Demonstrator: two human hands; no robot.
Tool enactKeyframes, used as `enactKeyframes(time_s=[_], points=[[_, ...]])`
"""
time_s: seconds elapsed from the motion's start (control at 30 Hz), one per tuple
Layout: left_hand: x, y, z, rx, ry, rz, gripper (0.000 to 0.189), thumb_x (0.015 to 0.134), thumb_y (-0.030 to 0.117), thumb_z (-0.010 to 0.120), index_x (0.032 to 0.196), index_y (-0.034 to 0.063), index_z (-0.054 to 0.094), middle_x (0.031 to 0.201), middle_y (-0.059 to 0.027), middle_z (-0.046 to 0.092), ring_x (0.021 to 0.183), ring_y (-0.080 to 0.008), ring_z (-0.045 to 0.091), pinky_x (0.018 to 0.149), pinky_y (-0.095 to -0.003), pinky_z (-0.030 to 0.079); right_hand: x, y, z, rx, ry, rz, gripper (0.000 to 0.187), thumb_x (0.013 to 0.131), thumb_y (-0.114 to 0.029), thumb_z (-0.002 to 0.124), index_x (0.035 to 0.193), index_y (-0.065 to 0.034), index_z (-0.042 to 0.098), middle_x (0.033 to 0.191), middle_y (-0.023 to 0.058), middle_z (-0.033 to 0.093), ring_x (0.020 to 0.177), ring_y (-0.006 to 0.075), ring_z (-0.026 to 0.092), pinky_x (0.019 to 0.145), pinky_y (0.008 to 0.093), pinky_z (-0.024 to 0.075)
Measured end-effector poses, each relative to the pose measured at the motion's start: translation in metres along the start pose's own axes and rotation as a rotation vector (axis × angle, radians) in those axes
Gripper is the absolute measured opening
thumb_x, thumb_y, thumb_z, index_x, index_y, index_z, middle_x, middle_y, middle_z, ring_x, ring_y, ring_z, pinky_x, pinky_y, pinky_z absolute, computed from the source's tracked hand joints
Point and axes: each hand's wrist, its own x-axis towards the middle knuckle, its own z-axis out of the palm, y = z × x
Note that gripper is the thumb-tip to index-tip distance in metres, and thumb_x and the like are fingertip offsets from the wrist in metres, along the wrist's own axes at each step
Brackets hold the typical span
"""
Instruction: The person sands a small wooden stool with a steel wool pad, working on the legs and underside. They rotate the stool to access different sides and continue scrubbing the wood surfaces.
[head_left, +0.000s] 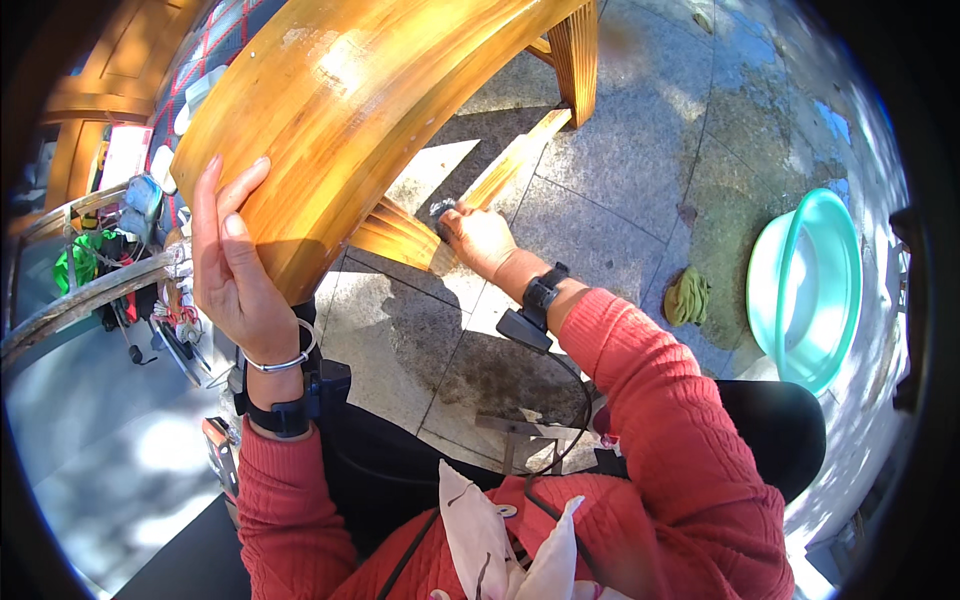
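Observation:
A varnished wooden bench (322, 127) lies tilted before me, its glossy top facing up. My left hand (244, 277) rests against the near end of this top, fingers apart, holding nothing. Below it, my right hand (480, 236) is closed around a dark, silvery scouring pad (442, 212), mostly hidden by the fingers. That pad is at the near end of the bench's wooden stretcher (517, 161), where it meets the near leg (397, 236). The far leg (576, 67) stands at the other end of the stretcher.
On the wet-stained tiled floor (600, 195) lies a crumpled olive cloth (686, 296). To its right is a turquoise plastic basin (802, 292). Cluttered tools and a green bag (86, 262) sit at left, by a curved wooden rail (97, 289). A cable (581, 382) hangs from my right wrist.

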Motion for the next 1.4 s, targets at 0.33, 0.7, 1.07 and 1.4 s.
enactKeyframes(time_s=[0.33, 0.7, 1.07, 1.4], points=[[0.002, -0.001, 0.000, -0.124, 0.029, -0.042, 0.035, 0.106, 0.012, 0.040, 0.116, -0.0028, 0.071, 0.125, -0.0140, 0.070, 0.121, -0.0255, 0.059, 0.111, -0.0375, 0.038, 0.025, 0.020, -0.003, -0.079, -0.080, 0.086, 0.007, 0.086, -0.014, 0.062, 0.089, -0.0099, 0.067, 0.089, 0.0144, 0.069, 0.079, 0.0351, 0.071, 0.072, 0.0458, 0.0582], [-0.001, -0.008, -0.001, -0.084, 0.013, -0.007, 0.040, 0.104, 0.010, 0.042, 0.140, -0.0067, 0.052, 0.115, -0.0116, 0.074, 0.109, -0.0188, 0.063, 0.104, -0.0331, 0.043, 0.034, 0.009, 0.008, -0.221, -0.185, 0.021, 0.010, 0.084, -0.016, 0.064, 0.089, -0.0138, 0.072, 0.096, 0.0128, 0.070, 0.081, 0.0352, 0.072, 0.070, 0.0468, 0.0580], [0.000, -0.003, 0.002, -0.068, 0.028, 0.012, 0.042, 0.109, 0.019, 0.037, 0.137, -0.0074, 0.054, 0.117, -0.0119, 0.073, 0.114, -0.0211, 0.060, 0.111, -0.0372, 0.038, 0.014, 0.006, 0.021, -0.062, -0.048, 0.029, 0.021, 0.086, -0.017, 0.066, 0.105, -0.0162, 0.075, 0.104, 0.0117, 0.065, 0.085, 0.0337, 0.071, 0.078, 0.0441, 0.0575], [-0.001, 0.010, 0.002, -0.098, -0.003, -0.118, 0.042, 0.109, 0.016, 0.033, 0.142, -0.0057, 0.049, 0.120, -0.0126, 0.072, 0.118, -0.0205, 0.060, 0.113, -0.0382, 0.037, -0.002, -0.004, 0.010, -0.028, -0.117, 0.010, 0.025, 0.089, -0.015, 0.060, 0.110, -0.0129, 0.073, 0.105, 0.0153, 0.065, 0.088, 0.0340, 0.071, 0.076, 0.0430, 0.0582]])
